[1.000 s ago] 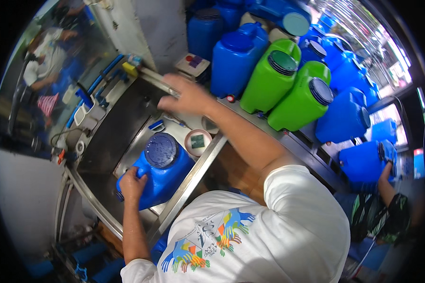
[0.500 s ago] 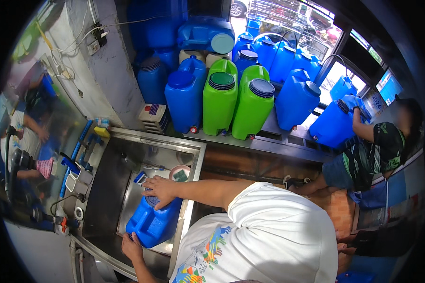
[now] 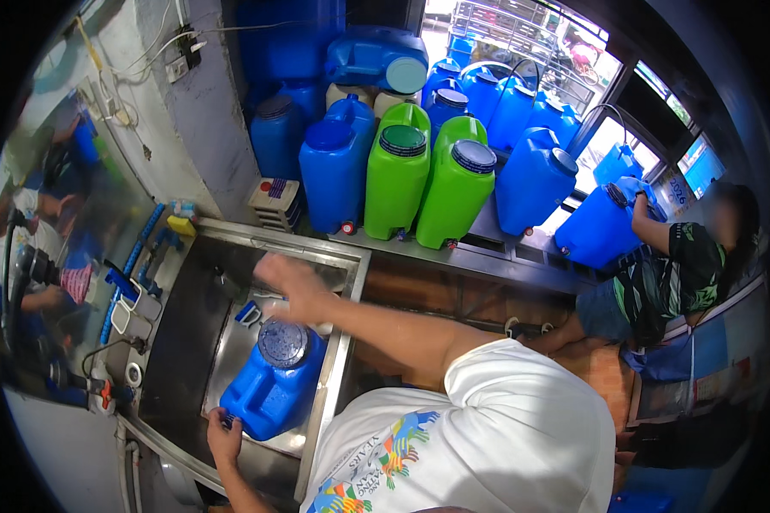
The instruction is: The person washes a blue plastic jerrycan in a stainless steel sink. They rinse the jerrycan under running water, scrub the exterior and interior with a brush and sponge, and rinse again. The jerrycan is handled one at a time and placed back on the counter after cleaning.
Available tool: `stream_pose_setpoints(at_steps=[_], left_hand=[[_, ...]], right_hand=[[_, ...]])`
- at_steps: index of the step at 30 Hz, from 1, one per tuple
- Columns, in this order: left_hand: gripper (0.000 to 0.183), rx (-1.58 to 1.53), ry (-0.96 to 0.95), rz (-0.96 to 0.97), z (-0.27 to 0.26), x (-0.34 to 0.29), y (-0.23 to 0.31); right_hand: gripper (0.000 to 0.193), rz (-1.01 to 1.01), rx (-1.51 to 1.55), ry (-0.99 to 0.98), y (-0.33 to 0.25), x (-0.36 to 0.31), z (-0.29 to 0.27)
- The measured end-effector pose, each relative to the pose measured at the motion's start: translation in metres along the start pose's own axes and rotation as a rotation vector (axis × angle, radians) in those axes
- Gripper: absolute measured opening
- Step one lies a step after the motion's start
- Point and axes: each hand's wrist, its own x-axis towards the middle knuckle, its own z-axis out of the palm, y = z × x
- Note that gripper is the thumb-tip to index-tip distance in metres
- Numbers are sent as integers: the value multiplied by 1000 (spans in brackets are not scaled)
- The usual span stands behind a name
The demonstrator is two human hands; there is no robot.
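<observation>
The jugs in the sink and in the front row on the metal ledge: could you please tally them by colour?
Blue jug in the sink: 1
Front-row blue jugs on the metal ledge: 3
Front-row green jugs: 2
Total: 6

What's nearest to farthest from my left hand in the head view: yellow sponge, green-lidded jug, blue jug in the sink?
1. Blue jug: in the sink, right at your left hand.
2. Yellow sponge: at the sink's far left corner.
3. Green-lidded jug: beyond the sink, to the right.
</observation>
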Motion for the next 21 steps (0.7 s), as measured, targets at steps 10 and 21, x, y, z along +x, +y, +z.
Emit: stream_pose_setpoints(at_steps=[10,21], left_hand=[[35,102,-130,-33,-8,-8,13],[42,185,-258,-245,-9,-41,24]], right_hand=[[104,29,-239,-579,-38,0,72],[108,-78,-368,-594,-24,-10,97]])
